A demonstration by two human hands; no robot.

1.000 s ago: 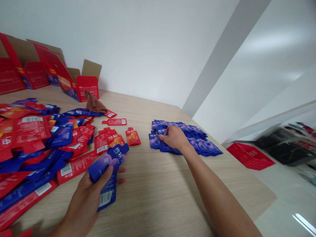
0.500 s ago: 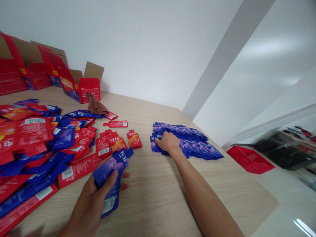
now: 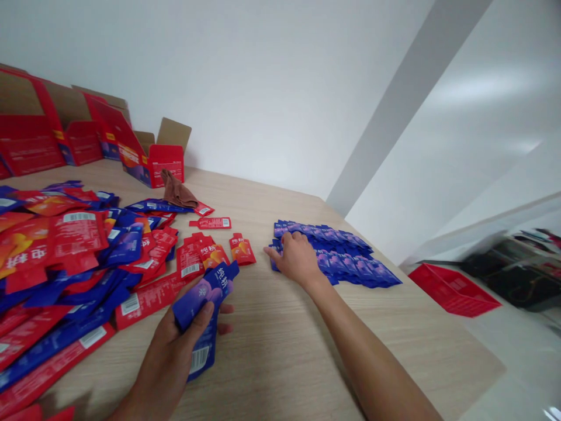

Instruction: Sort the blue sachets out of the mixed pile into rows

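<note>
Glossy plastic-looking pouches (image 3: 79, 234), brown cloth (image 3: 177, 190) (matt, creased), wood-grain tabletop (image 3: 263, 345)

White characters that appeared to read "纯粉" ran across the blue pouch (image 3: 193, 304) in the left hand (image 3: 164, 356) at lower center-left of the frame, with a barcode on a white label near its lower end. The same two characters showed on a small red pouch (image 3: 242, 252) near the center and on an orange-and-red pouch (image 3: 214, 256) just left of it, and stood larger on a pouch (image 3: 26, 242) at the left edge. Barcodes marked several red pouches (image 3: 76, 237) at left. Lettering on the red boxes (image 3: 166, 161), upper left, and the rows of blue pouches (image 3: 359, 269), center-right, was too small or blurred to read.
</note>
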